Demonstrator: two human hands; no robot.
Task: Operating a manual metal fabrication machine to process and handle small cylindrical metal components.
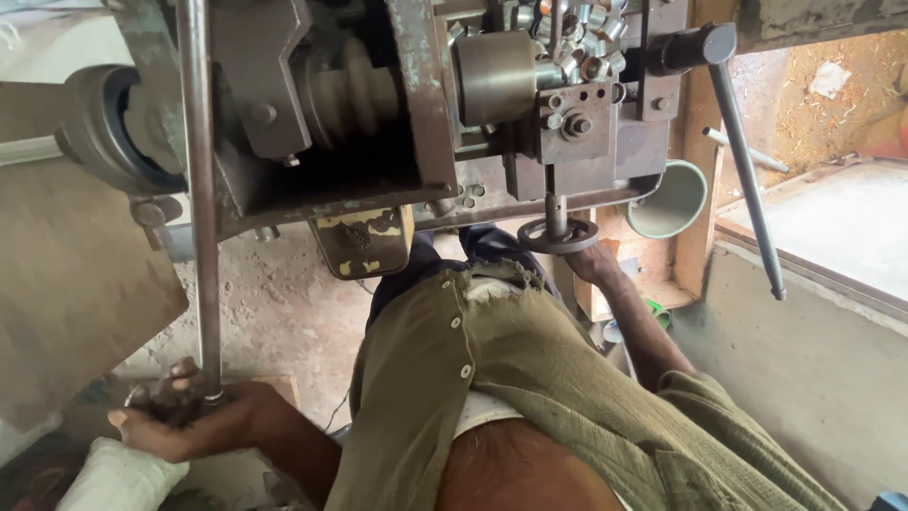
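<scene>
A small metal lathe (378, 114) fills the top of the head view, seen from above. My left hand (180, 412) grips the lower end of a long steel bar (200, 189) that runs up past the machine's left side. My right hand (591, 260) reaches under the carriage and holds the small round handwheel (556, 235). Several short shiny metal rings (577, 38) are heaped on top of the machine near the chuck (497, 76). My olive shirt (492, 378) covers the lower middle.
A long lever handle (747, 170) slopes down at the right. A pale green bowl (673, 199) sits under the machine by a wooden post (700, 189). A white cloth bundle (118, 478) lies low left. Dirt floor (284, 303) lies below; a concrete ledge (813, 350) is at the right.
</scene>
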